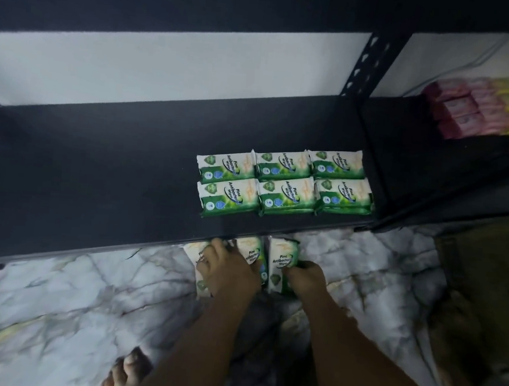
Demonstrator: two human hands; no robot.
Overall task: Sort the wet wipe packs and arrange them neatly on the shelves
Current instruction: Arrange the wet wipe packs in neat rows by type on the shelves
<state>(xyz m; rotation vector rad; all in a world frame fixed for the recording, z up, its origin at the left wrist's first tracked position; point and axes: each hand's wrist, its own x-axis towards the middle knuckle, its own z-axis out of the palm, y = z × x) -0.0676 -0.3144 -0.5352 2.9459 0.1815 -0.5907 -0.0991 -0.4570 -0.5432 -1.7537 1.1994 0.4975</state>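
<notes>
Gripping two green packs [250,253] from above, the left hand [229,271] spreads and curls its fingers over both. The right hand [304,274] clasps a third green pack [281,259] by its near end. All three sit side by side, labels up, just below the front edge of the black shelf [98,167]; whether they rest on something underneath cannot be told. Likely bunched this way to go up as one row. On the shelf, six matching packs [284,180] lie flat in a tight two-by-three block against the right end, with bare board on their left. Neighbouring bay to the right holds pink and yellow packs [463,114]. White wall [165,66] behind, marbled floor [60,284] below, a bare foot [128,371] on it.
</notes>
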